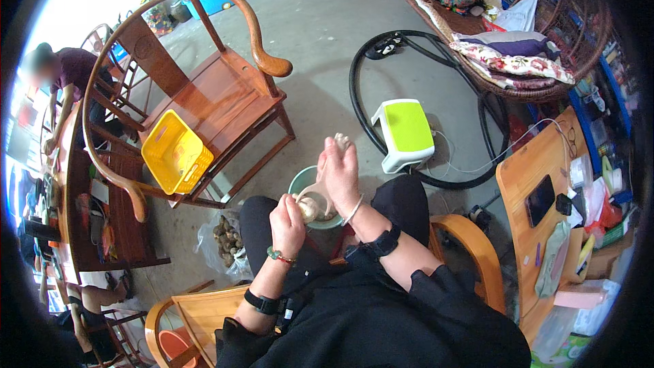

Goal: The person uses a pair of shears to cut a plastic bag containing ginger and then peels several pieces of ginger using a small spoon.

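My left hand (287, 227) grips a pale, partly peeled tuber (308, 209) over a light green basin (302, 179). In my right hand (341, 176) is a pale beige peeler (312, 191) with a forked head, its curved end beside the tuber. A small whitish knobbly thing (341, 139) shows past the right fingertips; I cannot tell what it is. The basin stands between my knees, its inside mostly hidden by my hands. On the floor to the left, several brown, rough-skinned tubers (227, 237) lie in a clear plastic bag (207, 248).
A yellow plastic basket (176, 156) rests on a wooden armchair (219, 94) ahead left. A green-topped white stool (407, 130) and black hose (357, 107) are ahead right. The wooden table (516, 184) at right bears a phone (540, 200). A person (71, 71) leans at far left.
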